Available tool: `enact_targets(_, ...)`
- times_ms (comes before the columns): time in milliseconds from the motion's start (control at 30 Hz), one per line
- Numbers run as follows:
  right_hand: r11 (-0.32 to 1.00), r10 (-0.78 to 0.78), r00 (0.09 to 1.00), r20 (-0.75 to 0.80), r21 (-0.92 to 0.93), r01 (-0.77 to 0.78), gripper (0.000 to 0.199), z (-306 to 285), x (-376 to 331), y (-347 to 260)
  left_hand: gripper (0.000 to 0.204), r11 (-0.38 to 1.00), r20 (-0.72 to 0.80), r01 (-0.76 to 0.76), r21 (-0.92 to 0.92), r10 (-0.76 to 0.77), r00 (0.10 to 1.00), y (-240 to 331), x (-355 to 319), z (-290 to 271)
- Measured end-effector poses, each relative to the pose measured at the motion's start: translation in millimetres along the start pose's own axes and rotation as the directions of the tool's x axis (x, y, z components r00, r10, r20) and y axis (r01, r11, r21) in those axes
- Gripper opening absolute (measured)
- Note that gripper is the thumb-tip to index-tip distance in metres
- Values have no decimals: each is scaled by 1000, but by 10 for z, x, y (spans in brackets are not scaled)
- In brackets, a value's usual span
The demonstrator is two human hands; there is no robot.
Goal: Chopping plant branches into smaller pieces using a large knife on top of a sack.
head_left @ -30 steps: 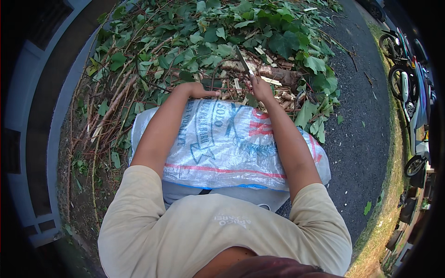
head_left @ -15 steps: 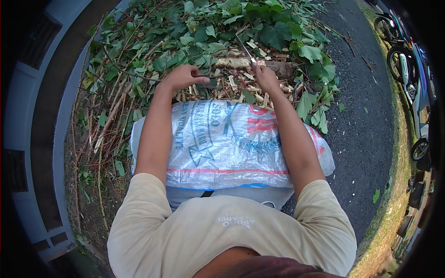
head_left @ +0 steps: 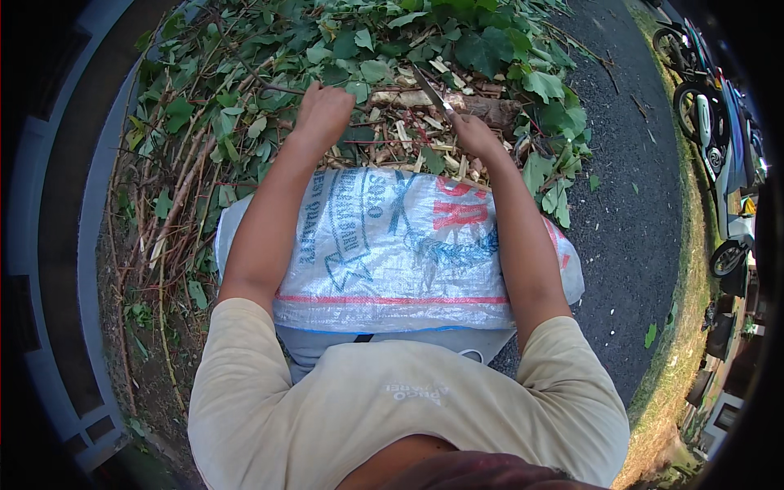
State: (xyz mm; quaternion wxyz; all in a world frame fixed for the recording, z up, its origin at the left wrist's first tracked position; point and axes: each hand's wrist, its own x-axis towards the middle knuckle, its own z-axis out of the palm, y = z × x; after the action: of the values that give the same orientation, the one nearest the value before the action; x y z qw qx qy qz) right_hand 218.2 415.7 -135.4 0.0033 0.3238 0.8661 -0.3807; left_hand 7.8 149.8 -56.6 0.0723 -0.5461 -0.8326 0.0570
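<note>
The left hand (head_left: 325,113) is clamped on a branch (head_left: 265,83). The right hand (head_left: 475,137) is clamped on a knife (head_left: 431,91) near a log (head_left: 493,111).

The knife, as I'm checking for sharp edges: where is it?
In the head view, the knife is in the right hand, just right of upper centre, its blade slanting up-left across the log in the picture.
</note>
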Motion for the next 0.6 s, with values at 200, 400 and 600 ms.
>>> enact_targets(200, 992, -69, 996, -49, -106, 64, 69, 184, -23, -49, 22, 968, -234, -126, -216, 74, 970, 285, 83, 66)
enact_targets(400, 997, -65, 991, -121, -49, 59, 64, 38, -195, -223, 30, 966, -242, -21, -258, -43, 969, 67, 125, -47)
enact_targets(600, 960, -203, 894, -400, 100, 262, 49, -54, -443, -782, 31, 963, -133, -57, -262, 22, 991, 32, 144, -201)
